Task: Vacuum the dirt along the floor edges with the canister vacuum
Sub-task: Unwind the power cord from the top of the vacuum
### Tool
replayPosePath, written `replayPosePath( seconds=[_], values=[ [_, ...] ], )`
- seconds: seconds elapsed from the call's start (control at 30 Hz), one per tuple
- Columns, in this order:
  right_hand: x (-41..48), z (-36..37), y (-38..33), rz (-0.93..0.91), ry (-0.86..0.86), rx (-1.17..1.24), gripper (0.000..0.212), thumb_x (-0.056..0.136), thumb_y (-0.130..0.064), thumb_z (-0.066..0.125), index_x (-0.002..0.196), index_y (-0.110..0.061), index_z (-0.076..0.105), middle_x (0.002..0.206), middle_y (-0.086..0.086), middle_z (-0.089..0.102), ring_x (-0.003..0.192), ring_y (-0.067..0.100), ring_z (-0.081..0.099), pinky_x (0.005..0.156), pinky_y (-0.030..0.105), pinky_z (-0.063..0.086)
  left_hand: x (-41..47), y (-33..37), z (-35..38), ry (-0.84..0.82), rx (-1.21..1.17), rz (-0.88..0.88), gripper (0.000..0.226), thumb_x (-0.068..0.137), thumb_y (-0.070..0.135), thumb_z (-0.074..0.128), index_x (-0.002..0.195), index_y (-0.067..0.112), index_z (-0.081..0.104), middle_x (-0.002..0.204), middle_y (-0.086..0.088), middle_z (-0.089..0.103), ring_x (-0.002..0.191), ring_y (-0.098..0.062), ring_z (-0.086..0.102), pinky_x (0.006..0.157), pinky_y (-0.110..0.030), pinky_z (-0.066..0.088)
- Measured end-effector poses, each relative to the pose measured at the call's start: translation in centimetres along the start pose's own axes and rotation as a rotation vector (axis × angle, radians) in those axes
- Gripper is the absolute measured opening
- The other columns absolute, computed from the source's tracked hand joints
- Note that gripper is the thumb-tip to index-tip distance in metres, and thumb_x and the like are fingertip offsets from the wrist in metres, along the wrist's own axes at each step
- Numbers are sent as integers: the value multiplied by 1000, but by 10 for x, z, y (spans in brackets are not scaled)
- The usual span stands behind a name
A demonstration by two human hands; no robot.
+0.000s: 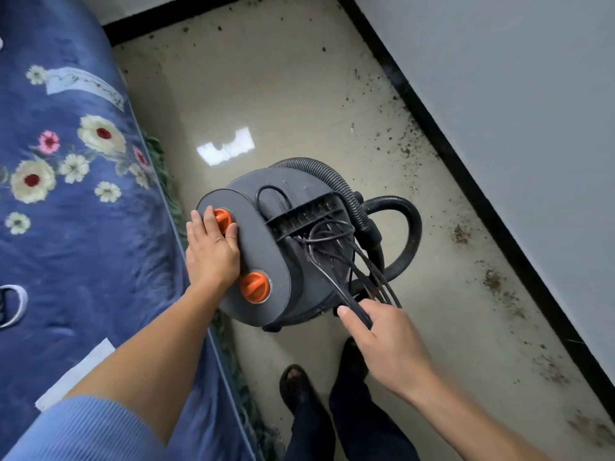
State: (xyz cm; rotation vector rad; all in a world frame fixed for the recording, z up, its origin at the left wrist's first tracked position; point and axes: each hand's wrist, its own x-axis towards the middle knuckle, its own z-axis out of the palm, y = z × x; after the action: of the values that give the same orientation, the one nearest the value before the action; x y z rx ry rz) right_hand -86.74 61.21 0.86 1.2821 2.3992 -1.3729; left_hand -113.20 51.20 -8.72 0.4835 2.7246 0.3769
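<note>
A grey canister vacuum (pixel 266 207) stands on the beige floor between a bed and the wall. Its top plate carries two orange knobs, one (pixel 222 218) under my fingers and one (pixel 255 286) nearer to me. My left hand (pixel 211 249) lies flat on that plate, fingers over the far knob. My right hand (pixel 382 341) is closed around a bundle of black power cord (pixel 336 271) that runs to the vacuum's back. A black ribbed hose (pixel 404 227) loops around the right side. Dark dirt (pixel 496 284) lies scattered along the black baseboard (pixel 466 174).
A bed with a blue flowered cover (pixel 76 194) fills the left side, close against the vacuum. A grey wall (pixel 532 94) rises on the right. More dirt specks (pixel 253 1) lie by the far baseboard. My feet in dark sandals (pixel 296 384) stand just behind the vacuum.
</note>
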Motion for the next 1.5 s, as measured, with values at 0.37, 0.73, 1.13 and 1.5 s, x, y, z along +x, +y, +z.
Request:
replayPosePath(
  seconds=[0.37,0.73,1.13,1.5],
  values=[
    [-21,5,43,87,-173,-546,35,103,-51,33,89,-22,48,70,-4,53,79,25,62,61,35,37,-56,63,-23,-69,50,317,46,93,27,52,137,17,42,149,-11,29,131,-35,33,103,-46,35],
    [34,38,63,266,-330,-137,29,87,-46,64,109,-27,60,94,-1,69,89,24,66,76,38,49,-17,110,10,-226,392,543,105,74,85,36,151,16,18,154,-15,26,146,-38,-4,118,-50,10],
    [69,9,33,855,-299,921,84,79,-84,44,128,-17,58,103,13,72,87,30,70,69,37,54,-24,105,19,-195,487,612,98,77,85,19,148,19,27,154,-15,24,144,-43,-12,118,-55,3],
    [66,-10,89,373,310,48,17,89,-35,66,102,-25,67,101,-7,68,99,18,65,79,31,49,-23,130,32,-237,542,578,135,56,88,53,152,12,-3,140,-18,43,143,-37,20,116,-60,1]
  ],
)
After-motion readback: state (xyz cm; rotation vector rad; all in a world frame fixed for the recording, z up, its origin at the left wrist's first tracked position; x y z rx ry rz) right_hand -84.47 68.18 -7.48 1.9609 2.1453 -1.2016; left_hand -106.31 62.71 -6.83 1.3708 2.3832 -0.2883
